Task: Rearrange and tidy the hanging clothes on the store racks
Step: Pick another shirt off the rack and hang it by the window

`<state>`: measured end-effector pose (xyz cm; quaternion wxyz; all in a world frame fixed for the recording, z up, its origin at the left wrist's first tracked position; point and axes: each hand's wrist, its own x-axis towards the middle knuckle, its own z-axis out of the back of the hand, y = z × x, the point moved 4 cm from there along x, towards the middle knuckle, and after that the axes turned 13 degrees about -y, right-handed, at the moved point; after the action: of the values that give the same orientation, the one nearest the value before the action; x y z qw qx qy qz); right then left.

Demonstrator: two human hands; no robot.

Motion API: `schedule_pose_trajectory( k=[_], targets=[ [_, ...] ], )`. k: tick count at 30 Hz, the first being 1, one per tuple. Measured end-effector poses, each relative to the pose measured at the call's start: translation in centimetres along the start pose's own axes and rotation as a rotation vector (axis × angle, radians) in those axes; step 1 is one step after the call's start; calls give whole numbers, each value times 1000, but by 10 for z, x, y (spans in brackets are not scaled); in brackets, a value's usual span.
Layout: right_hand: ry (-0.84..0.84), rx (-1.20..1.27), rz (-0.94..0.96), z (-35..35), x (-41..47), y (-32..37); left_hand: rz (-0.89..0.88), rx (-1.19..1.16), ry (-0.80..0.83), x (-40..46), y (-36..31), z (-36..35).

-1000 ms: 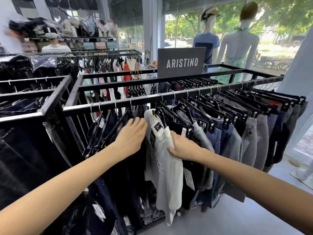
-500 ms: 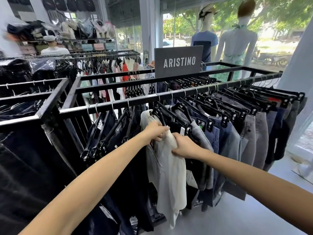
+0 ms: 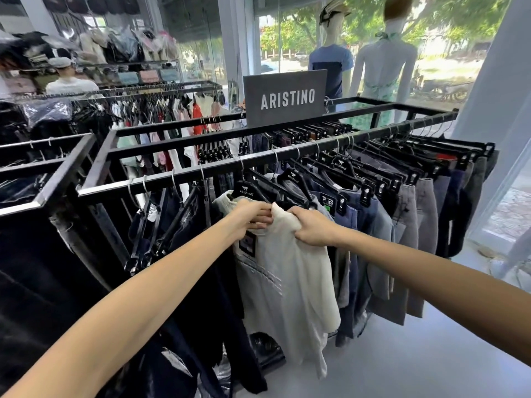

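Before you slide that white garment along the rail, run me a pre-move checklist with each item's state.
1. Left hand grips the white garment at its top: ok.
2. Right hand grips its top too: ok.
3. Garment clipped on the black ARISTINO hanger: cannot tell.
4. Hanger hook over the black rail: ok.
5. Free rail space left of the hook: ok.

The shirt (image 3: 290, 271) is white with thin stripes on it. The rack (image 3: 161, 183) and hangers (image 3: 293, 179) are black. The sign (image 3: 286, 97) is dark grey with white letters. The pants (image 3: 373, 234) look blue and grey.
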<state>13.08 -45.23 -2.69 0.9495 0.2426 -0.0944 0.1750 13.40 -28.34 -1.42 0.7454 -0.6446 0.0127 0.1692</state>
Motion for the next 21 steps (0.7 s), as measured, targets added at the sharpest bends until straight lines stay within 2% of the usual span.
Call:
schedule_pose_trajectory(
  k=[8,15,17,21],
  targets=[
    [30,80,43,40,-12,-9,-70,-64,-17,-13,-19,-14],
    [120,98,29,59,-60,-42,-106,22,39,-47,-16,-72],
    [74,15,52,70,-76,-51,-114,46,51,-58,-15,-95],
    [-108,-310,179,100,-112,-61,-129,74,75,-81,-20,-140]
  ],
)
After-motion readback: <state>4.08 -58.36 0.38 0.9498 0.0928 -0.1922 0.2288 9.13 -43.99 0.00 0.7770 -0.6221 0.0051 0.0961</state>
